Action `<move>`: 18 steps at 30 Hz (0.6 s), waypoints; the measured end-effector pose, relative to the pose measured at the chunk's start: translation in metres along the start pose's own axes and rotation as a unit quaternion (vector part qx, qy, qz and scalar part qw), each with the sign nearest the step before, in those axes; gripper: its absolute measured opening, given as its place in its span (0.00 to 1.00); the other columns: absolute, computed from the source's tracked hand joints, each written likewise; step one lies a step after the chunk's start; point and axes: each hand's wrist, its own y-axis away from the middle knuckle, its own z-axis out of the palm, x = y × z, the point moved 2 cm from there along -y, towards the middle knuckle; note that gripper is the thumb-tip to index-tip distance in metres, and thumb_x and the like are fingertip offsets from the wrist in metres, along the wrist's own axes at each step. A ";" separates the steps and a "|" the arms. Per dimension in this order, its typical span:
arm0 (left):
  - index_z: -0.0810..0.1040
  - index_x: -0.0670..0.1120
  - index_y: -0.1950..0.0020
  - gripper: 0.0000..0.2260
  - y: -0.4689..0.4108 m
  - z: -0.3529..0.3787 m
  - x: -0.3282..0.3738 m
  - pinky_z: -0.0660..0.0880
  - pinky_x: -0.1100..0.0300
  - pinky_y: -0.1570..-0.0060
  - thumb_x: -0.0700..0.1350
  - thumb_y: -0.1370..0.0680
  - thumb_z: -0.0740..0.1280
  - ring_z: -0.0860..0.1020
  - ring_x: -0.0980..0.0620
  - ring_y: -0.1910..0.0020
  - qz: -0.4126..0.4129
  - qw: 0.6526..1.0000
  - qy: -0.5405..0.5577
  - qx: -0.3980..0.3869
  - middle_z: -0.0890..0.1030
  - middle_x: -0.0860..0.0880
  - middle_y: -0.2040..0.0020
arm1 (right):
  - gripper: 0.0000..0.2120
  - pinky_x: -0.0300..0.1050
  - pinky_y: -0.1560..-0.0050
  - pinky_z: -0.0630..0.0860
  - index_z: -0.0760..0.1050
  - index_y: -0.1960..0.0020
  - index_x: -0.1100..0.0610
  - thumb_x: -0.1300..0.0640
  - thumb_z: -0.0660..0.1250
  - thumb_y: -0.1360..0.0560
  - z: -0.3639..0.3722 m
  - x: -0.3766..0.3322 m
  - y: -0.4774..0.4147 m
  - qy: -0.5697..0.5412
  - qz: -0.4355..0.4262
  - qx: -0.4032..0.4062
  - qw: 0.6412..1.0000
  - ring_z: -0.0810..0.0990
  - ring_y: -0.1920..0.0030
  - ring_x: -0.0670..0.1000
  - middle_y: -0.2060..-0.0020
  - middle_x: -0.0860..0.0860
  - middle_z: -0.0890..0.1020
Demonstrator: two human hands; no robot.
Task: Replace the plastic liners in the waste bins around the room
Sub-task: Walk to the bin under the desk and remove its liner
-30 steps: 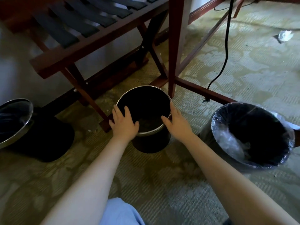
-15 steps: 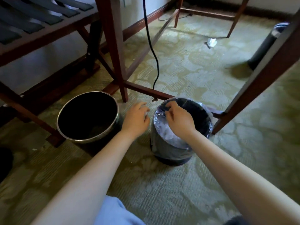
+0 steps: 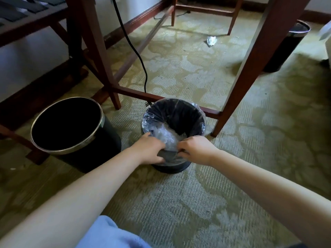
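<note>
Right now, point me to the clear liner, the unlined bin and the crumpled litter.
clear liner [image 3: 166, 140], head view, on the bunched plastic.
unlined bin [image 3: 109, 149], head view, on the black outer wall.
crumpled litter [image 3: 211, 40], head view, on its middle.

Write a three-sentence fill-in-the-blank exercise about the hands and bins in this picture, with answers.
The left hand and right hand grip the lined bin's clear plastic ____.
The metal-rimmed bin on the person's ____ is unlined.
A third bin stands far off on the ____.
Answers: liner; left; right.
</note>
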 end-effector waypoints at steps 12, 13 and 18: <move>0.74 0.47 0.61 0.10 -0.024 -0.045 -0.027 0.72 0.54 0.59 0.48 0.20 0.62 0.75 0.49 0.59 -0.089 0.980 0.105 0.145 0.77 0.49 0.61 | 0.09 0.45 0.67 0.67 0.78 0.56 0.56 0.51 0.66 0.22 -0.034 0.038 -0.031 -0.063 0.036 0.158 0.985 0.78 0.61 0.53 0.62 0.51 0.82; 0.74 0.47 0.63 0.11 -0.032 -0.050 -0.029 0.73 0.53 0.58 0.47 0.21 0.62 0.75 0.48 0.58 -0.094 0.979 0.085 0.161 0.76 0.49 0.61 | 0.08 0.46 0.66 0.68 0.77 0.54 0.56 0.52 0.64 0.22 -0.034 0.040 -0.035 -0.062 0.059 0.177 0.981 0.78 0.59 0.55 0.60 0.51 0.81; 0.74 0.44 0.64 0.11 -0.059 -0.054 -0.037 0.73 0.49 0.54 0.46 0.22 0.64 0.73 0.44 0.53 -0.120 0.968 0.040 0.216 0.72 0.46 0.56 | 0.14 0.50 0.58 0.72 0.75 0.48 0.58 0.48 0.63 0.24 -0.022 0.032 -0.025 -0.045 0.015 0.348 0.936 0.75 0.56 0.57 0.55 0.54 0.77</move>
